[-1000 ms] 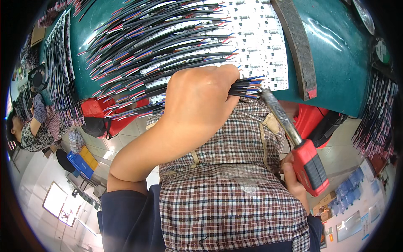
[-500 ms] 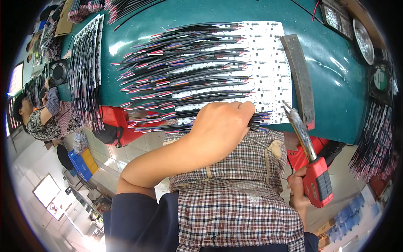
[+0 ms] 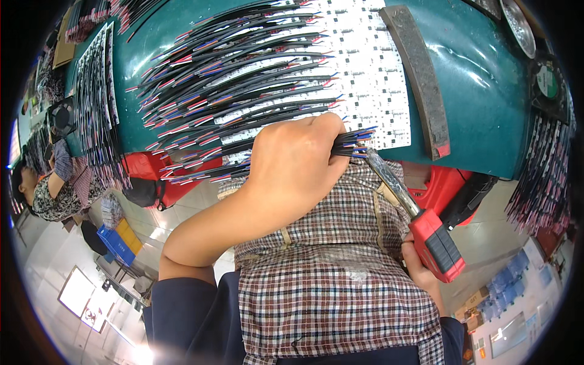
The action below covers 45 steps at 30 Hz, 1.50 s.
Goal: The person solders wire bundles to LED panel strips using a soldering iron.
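My left hand (image 3: 292, 161) is closed around a bundle of black cables (image 3: 356, 141) at the near edge of the table, their red and blue wire ends sticking out past my fingers. In my right hand (image 3: 420, 267) is a red and black soldering iron (image 3: 441, 246). Its metal barrel slants up to the left, the tip close to the bundle's wire ends; whether they touch I cannot tell. Beyond my left hand lies a white sheet of small circuit boards (image 3: 377, 79), with rows of black cables (image 3: 243, 91) running left from it.
A dark bar (image 3: 420, 79) lies along the sheet's right side on the green table (image 3: 480, 91). More cables hang over the table at left (image 3: 94, 109) and right (image 3: 541, 176). A small fan (image 3: 547, 79) stands at the right. Another person (image 3: 58, 182) sits at far left.
The soldering iron has moved left, its tip going from the sheet's right edge to the wire ends of the bundle. The whole view has shifted, and the table sits higher in it.
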Available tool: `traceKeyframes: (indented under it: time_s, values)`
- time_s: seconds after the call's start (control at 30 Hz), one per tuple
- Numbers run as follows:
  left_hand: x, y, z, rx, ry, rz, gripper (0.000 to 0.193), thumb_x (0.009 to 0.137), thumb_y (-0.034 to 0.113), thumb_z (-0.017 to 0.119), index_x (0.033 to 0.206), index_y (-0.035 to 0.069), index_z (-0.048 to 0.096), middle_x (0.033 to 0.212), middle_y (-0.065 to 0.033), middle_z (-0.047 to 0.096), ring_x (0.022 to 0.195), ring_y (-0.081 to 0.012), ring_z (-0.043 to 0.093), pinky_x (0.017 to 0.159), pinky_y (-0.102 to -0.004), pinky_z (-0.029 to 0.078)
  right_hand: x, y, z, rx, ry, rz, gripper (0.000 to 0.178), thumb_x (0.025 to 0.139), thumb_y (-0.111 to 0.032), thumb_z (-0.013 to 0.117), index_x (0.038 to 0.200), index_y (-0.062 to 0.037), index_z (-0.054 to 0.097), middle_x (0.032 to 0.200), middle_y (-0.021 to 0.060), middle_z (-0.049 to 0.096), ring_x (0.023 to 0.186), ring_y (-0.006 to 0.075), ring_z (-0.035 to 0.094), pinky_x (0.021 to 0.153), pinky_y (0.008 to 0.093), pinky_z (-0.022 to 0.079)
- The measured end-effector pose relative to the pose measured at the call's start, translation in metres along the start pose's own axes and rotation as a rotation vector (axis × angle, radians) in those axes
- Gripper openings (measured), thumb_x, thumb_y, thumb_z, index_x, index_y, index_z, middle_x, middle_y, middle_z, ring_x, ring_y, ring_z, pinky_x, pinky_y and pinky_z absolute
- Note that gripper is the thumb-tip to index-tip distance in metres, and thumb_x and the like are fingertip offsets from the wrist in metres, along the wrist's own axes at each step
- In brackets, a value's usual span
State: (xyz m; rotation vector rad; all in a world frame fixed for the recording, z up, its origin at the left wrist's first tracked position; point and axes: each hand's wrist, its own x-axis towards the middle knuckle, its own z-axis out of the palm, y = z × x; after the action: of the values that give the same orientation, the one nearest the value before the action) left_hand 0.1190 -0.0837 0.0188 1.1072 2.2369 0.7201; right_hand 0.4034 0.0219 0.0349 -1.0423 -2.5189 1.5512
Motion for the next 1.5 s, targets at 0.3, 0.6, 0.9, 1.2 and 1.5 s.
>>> traceKeyframes:
  time_s: [0.3, 0.6, 0.9, 1.2, 1.5]
  values:
    - [0.000, 0.000, -0.001, 0.014, 0.016, 0.015, 0.013, 0.076, 0.009, 0.075, 0.086, 0.004, 0.068, 0.071, -0.0117, 0.067, 0.058, -0.0256, 0.066, 0.054, -0.0343, 0.051, -0.005, 0.004, 0.001, 0.037, 0.000, 0.050, 0.026, 0.069, -0.007, 0.077, 0.093, -0.0009, 0.068, 0.084, 0.0127, 0.066, 0.069, 0.0315, 0.064, 0.062, 0.0368, 0.051]
    - [0.001, -0.002, -0.004, 0.018, -0.033, 0.031, 0.016, 0.076, 0.007, 0.074, 0.090, 0.004, 0.067, 0.074, -0.0124, 0.067, 0.061, -0.0263, 0.067, 0.055, -0.0349, 0.052, -0.011, 0.002, -0.018, -0.031, -0.002, 0.164, 0.017, 0.083, -0.009, 0.073, 0.098, -0.0028, 0.068, 0.088, 0.0099, 0.067, 0.079, 0.0241, 0.065, 0.074, 0.0371, 0.052]
    - [0.025, 0.010, -0.064, 0.334, 0.243, 0.233, 0.010, 0.080, 0.006, 0.061, 0.086, 0.008, 0.053, 0.071, -0.0101, 0.056, 0.057, -0.0278, 0.060, 0.049, -0.0394, 0.047, 0.026, -0.021, -0.003, 0.364, 0.246, -0.019, 0.012, 0.093, -0.007, 0.056, 0.085, 0.0001, 0.050, 0.066, 0.0034, 0.044, 0.044, 0.0075, 0.036, 0.046, 0.0245, 0.038]
    - [0.174, -0.051, -0.087, 0.490, 0.592, 0.582, 0.036, 0.075, 0.001, 0.058, 0.111, 0.000, 0.060, 0.104, -0.0137, 0.056, 0.098, -0.0324, 0.058, 0.082, -0.0419, 0.048, 0.024, -0.026, -0.006, 0.401, 0.213, -0.037, 0.007, 0.094, -0.004, 0.055, 0.094, 0.0004, 0.050, 0.073, 0.0045, 0.046, 0.047, 0.0066, 0.037, 0.047, 0.0246, 0.037]
    - [0.157, -0.099, -0.112, 0.710, 0.654, 0.307, 0.029, 0.066, 0.002, 0.066, 0.092, 0.010, 0.058, 0.093, -0.0109, 0.056, 0.091, -0.0321, 0.060, 0.075, -0.0457, 0.049, 0.027, -0.029, -0.011, 0.443, 0.219, 0.049, 0.007, 0.096, -0.006, 0.054, 0.096, -0.0009, 0.050, 0.072, 0.0031, 0.045, 0.051, 0.0091, 0.040, 0.051, 0.0264, 0.037]
